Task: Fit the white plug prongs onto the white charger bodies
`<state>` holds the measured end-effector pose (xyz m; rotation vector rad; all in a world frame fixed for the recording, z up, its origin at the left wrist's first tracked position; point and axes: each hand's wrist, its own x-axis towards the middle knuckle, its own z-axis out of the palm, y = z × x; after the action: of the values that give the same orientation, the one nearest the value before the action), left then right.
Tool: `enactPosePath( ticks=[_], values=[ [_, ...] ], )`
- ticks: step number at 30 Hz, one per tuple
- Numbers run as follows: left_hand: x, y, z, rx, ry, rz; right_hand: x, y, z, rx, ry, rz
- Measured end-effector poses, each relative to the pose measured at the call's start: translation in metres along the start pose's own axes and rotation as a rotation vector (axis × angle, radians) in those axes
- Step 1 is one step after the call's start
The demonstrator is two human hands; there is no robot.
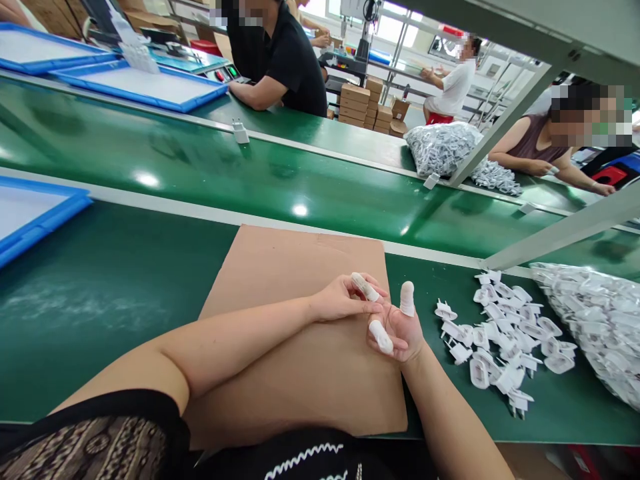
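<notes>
My two hands meet over the right edge of a brown cardboard sheet (295,267) on the green table. My left hand (343,301) is closed, and its fingers, one in a white finger cot, pinch a finger of my right hand (403,330). On the right hand the thumb points up in a white cot and another cotted finger curls across the palm. Neither hand holds a part. A loose pile of small white plug parts (505,333) lies just right of my right hand.
A clear bag of white parts (595,320) lies at the far right. A blue tray (30,213) sits at the left edge. A green conveyor belt (200,167) carries one white plug (241,131). A grey frame bar (550,233) slants above. Other people work across the belt.
</notes>
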<state>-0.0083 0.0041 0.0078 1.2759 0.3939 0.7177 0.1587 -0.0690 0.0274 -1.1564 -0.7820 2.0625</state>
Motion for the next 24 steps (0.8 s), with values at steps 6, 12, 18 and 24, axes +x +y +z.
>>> enactPosePath(
  ticks=[6, 12, 18, 24],
  values=[
    [0.002, 0.001, -0.005, -0.101, -0.049, -0.096, -0.003, -0.004, 0.001, 0.005, -0.102, -0.001],
    [0.005, 0.003, -0.009, -0.129, 0.022, -0.096, -0.009, -0.013, 0.003, -0.047, -0.059, 0.062],
    [0.008, 0.006, -0.019, -0.236, 0.111, -0.121, -0.01, -0.011, -0.004, -0.003, -0.067, 0.041],
    [0.013, 0.007, -0.023, -0.442, 0.203, -0.201, -0.008, -0.012, -0.006, 0.229, -0.17, -0.181]
  ],
)
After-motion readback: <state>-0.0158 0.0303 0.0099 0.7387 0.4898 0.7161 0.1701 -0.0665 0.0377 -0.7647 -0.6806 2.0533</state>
